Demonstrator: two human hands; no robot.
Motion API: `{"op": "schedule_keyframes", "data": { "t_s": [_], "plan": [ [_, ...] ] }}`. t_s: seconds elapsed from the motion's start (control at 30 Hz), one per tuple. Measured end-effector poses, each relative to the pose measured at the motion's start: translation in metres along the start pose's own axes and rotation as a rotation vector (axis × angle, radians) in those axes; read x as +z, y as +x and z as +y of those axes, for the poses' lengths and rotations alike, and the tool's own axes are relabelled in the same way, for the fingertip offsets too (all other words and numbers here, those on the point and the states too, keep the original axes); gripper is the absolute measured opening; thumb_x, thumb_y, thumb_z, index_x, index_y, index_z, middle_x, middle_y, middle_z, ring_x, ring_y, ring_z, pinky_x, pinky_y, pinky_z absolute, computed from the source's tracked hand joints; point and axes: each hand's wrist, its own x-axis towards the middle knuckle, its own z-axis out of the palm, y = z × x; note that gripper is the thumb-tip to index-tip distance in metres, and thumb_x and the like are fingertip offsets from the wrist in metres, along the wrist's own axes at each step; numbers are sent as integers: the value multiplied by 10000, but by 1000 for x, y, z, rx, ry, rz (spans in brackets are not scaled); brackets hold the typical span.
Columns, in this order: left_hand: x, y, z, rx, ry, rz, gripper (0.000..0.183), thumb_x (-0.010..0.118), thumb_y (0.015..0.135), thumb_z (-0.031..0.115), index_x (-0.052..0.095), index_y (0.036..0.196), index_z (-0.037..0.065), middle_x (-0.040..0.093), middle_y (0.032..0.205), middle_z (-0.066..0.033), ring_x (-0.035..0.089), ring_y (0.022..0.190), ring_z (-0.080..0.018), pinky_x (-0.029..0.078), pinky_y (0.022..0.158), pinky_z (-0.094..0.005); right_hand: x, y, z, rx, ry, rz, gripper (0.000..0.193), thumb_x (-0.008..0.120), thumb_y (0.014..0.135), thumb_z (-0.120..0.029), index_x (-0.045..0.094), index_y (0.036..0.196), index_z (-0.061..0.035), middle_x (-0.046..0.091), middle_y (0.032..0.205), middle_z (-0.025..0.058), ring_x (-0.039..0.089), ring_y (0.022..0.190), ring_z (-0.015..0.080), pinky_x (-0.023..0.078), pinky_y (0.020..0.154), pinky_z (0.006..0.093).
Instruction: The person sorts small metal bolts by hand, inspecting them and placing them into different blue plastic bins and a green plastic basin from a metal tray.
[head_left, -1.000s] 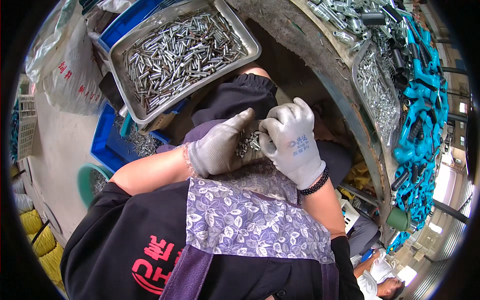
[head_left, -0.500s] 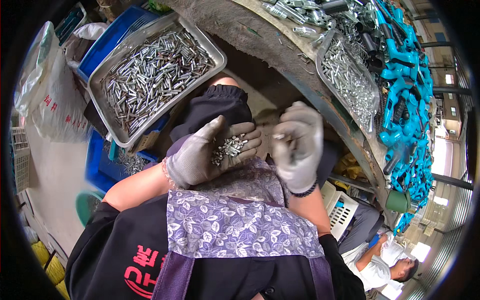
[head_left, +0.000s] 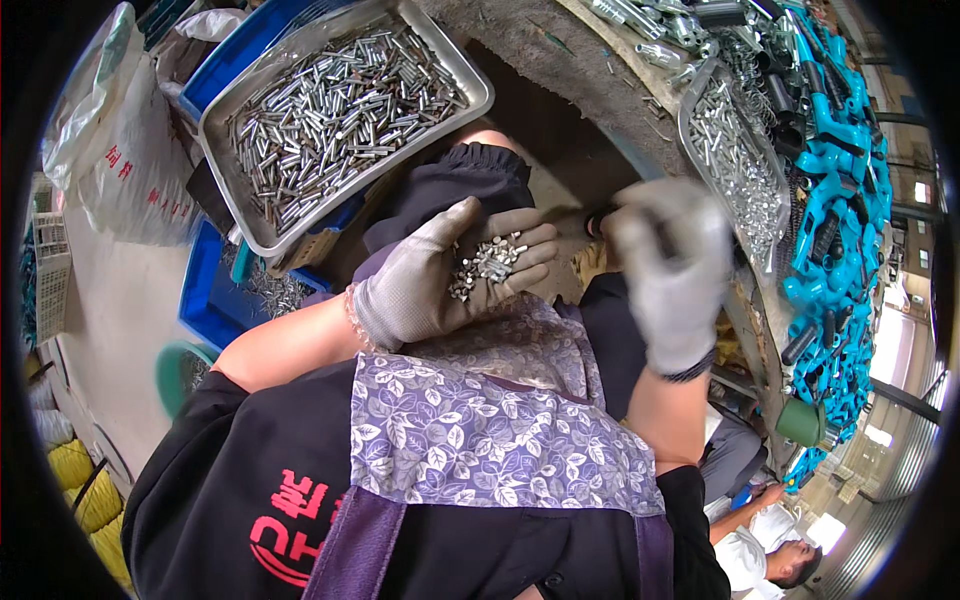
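Note:
My left hand point(head_left: 415, 290), in a grey knit glove, is turned palm up above my lap. Its fingers lie stretched out, slightly cupped, bearing a small heap of little silvery metal rivets point(head_left: 490, 262). To its right my gloved right hand point(head_left: 672, 270) is raised beside the bench edge, near a metal tray of small shiny parts point(head_left: 735, 150). Motion smears its fingers, so I cannot make out whether anything is between them. Up and left of my hands, a steel tray point(head_left: 250, 232) is full of short metal pins point(head_left: 345, 120).
Turquoise tool parts point(head_left: 835, 240) are heaped along the curved bench on the right. Blue bins point(head_left: 205, 285) and a white sack point(head_left: 125, 165) stand at the left. A green tub point(head_left: 178, 375) is by my left elbow. A person point(head_left: 750, 550) sits at lower right.
My right hand has moved to the right, away from my left hand and toward the bench. The left hand still bears its heap. The whole view has shifted slightly.

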Motion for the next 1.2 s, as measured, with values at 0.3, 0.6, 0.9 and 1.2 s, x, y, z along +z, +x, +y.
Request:
{"op": "schedule_keyframes", "data": {
  "t_s": [0.3,0.6,0.9,1.2],
  "plan": [
    [-18,8,-3,-16,37,-55,637,358,1100,473,341,1570,42,456,1567,-131,519,1388,-269,470,1117,-459,59,-46,-40,10,-35,-219,174,743,817,-228,736,963,-135,647,958,44,602,942,280,431,854,459],
    [-14,9,-10,20,84,-7,588,398,1097,435,397,1549,57,472,1564,-110,519,1388,-250,473,1109,-439,67,-51,-44,145,-13,-244,159,763,777,-205,654,861,-127,619,946,72,581,932,304,431,801,465],
    [-15,10,-9,39,2,-52,567,346,1113,402,390,1545,37,461,1566,-135,525,1382,-263,458,1136,-455,67,-50,-42,146,-24,-203,133,749,778,-146,637,847,-123,621,924,82,575,914,315,437,788,470],
    [-8,8,-6,60,7,6,586,342,1114,402,358,1556,19,452,1566,-153,469,1430,-263,385,1193,-431,66,-52,-45,163,26,-136,128,773,806,-159,681,880,-108,625,935,82,570,920,306,445,812,453]
  ]
}}
